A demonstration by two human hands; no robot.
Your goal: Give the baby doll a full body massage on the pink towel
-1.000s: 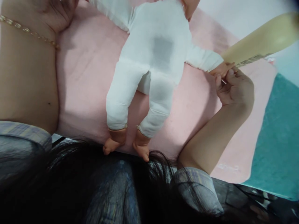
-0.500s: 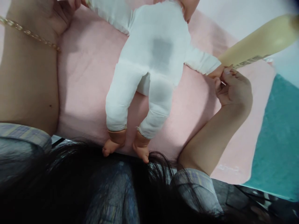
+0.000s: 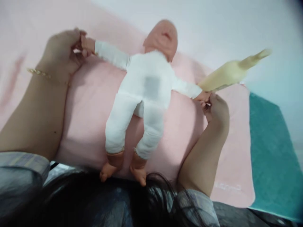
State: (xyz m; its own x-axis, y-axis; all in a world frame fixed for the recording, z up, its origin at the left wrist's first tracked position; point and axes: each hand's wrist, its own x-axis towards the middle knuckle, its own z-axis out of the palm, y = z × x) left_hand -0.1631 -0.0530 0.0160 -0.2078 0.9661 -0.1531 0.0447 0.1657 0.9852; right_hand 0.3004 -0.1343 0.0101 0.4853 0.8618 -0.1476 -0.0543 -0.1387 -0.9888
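Note:
A baby doll (image 3: 151,78) with a white cloth body lies on its back on a pink towel (image 3: 87,94), its arms spread wide and its feet toward me. My left hand (image 3: 65,47) is closed around the doll's hand on the left side. On the right, my right hand (image 3: 217,107) pinches the doll's other hand between thumb and fingers. Just beyond that hand lies a pale yellow bottle (image 3: 223,75) with a pump-like tip, slightly blurred. A grey square patch marks the doll's belly.
A green mat (image 3: 272,151) extends past the towel's right edge. Behind is a white surface (image 3: 213,28). Dark hair (image 3: 94,195) hangs across the lower view, near the table's front edge and the doll's feet.
The view has shifted so the doll, towel and bottle appear lower and smaller; the doll's head and my whole left hand now show. Both hands keep hold of the doll's hands.

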